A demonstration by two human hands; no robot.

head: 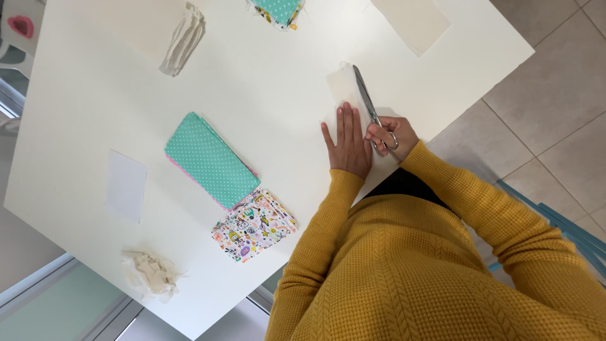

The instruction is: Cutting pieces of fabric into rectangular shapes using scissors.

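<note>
I pressed the left hand (348,143) flat, fingers together, on the white fabric piece (344,88) near the bench (265,82) edge. The right hand (391,136) gripped the scissors (366,98), blades lying along that fabric.

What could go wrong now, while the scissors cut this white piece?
The scissors in the right hand run close beside the left hand pressing the white fabric piece, so its fingers might get nicked. The piece could also slip on the smooth table, making the cut crooked.
</note>
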